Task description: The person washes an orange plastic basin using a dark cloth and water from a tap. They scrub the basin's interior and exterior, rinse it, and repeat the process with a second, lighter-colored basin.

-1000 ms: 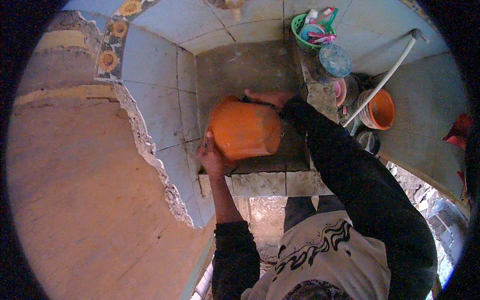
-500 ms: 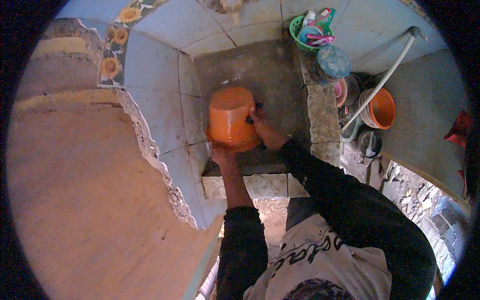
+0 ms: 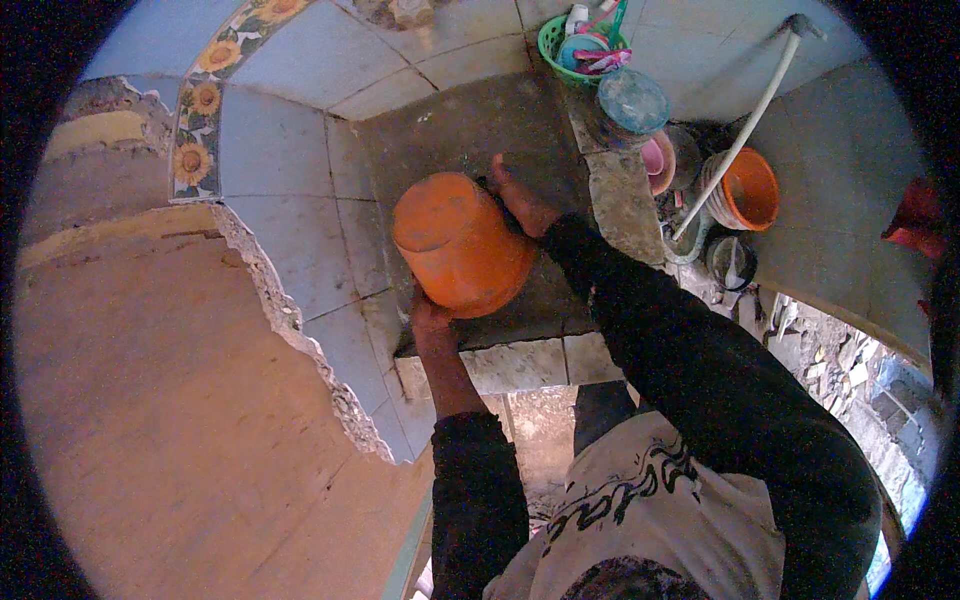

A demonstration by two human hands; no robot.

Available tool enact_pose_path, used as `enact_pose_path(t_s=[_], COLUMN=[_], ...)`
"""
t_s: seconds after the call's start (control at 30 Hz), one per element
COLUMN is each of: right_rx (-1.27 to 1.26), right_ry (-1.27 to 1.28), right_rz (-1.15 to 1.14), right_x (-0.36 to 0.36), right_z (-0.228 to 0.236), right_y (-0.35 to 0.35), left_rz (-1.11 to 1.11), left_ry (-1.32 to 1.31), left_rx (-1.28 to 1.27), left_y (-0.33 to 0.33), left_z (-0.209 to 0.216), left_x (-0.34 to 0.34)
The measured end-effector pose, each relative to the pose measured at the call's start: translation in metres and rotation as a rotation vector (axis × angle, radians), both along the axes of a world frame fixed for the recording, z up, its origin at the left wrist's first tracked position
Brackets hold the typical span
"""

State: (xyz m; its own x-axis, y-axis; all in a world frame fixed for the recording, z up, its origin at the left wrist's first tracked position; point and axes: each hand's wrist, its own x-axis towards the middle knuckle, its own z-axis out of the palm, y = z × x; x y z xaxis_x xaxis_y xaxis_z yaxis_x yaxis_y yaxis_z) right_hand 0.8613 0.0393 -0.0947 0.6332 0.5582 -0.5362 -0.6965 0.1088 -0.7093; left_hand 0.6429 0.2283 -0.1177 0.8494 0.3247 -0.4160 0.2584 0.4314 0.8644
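An orange bucket (image 3: 460, 250) is tilted over inside a tiled basin (image 3: 520, 370), its round base turned up and away from me and its mouth toward me. My left hand (image 3: 430, 318) grips the bucket at its near left rim, the fingers partly hidden under it. On the other side, my right hand (image 3: 520, 200) is closed against the bucket's wall. Something small and dark (image 3: 488, 184) shows between that hand and the bucket; its kind is hard to make out.
On the basin's right ledge stand a green basket (image 3: 550, 45) of toiletries and a container with a bluish round top (image 3: 634, 100). Beyond are another orange bucket (image 3: 752, 190), a pale pipe (image 3: 750, 130) and a dark pot (image 3: 731, 263). A broken-edged wall (image 3: 290, 320) rises at left.
The bucket has turned and tilted, its base swinging left. My right hand has slid up along its side, and my left hand stays on the rim. The view has shifted slightly.
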Motion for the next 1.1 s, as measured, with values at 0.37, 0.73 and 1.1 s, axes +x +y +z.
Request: enact_pose_path(t_s=[0.37,0.73,1.1], right_rx=[-0.901,-0.951,-0.383], right_ry=[-0.582,-0.807,-0.984], right_rz=[-0.346,-0.165,0.066], right_x=[-0.120,-0.099,-0.141], right_z=[-0.007,-0.085,0.001], right_y=[0.084,-0.004,0.052], left_rz=[0.324,0.596,0.578], left_ry=[0.035,-0.033,-0.043], left_rx=[0.126,-0.357,-0.356], left_y=[-0.050,-0.048,-0.034], left_z=[0.011,0.020,0.002], left_x=[0.031,0.028,0.034])
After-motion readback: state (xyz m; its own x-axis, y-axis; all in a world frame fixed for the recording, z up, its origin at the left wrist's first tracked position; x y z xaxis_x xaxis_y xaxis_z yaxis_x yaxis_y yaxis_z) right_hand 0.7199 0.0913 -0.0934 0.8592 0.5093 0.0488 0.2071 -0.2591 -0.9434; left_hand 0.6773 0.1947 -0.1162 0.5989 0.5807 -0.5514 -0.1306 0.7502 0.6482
